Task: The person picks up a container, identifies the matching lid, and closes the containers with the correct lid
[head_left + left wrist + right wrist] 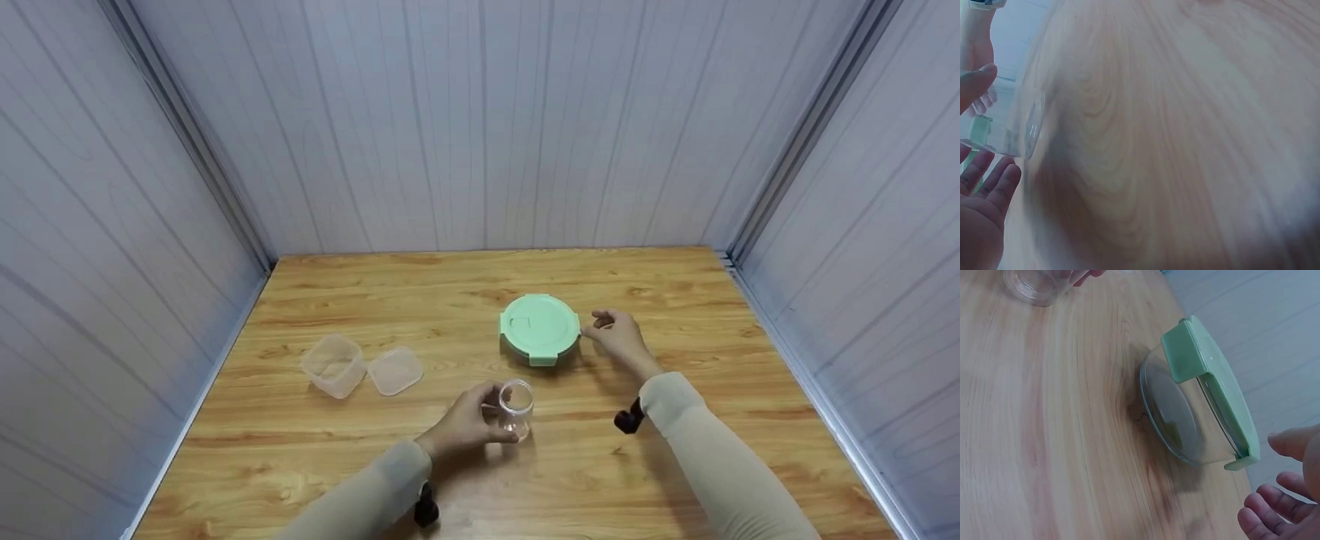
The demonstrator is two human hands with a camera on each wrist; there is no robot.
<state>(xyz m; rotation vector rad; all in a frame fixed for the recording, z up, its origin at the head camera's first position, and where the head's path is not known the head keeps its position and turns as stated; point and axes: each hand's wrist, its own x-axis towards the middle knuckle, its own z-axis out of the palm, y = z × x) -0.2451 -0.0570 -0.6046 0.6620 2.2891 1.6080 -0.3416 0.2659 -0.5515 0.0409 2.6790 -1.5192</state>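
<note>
My left hand [469,425] curls its thumb and fingers around a clear jar [517,420] near the middle of the table. In the left wrist view, the thumb and fingertips lie on opposite sides of the jar [1027,129]. Farther back sits a round glass food container [1185,416] with a mint-green clip lid [540,326] on top. My right hand [621,341] is just right of this lid, its fingers loosely bent and holding nothing. From the right wrist, a small gap shows between the fingertips [1247,517] and the lid's edge.
To the left stands an uncovered translucent square box [334,367], with a flat translucent lid [396,371] lying beside it. The wood-grain table [375,292] is bounded by pale panel walls [480,127] at the back and both sides.
</note>
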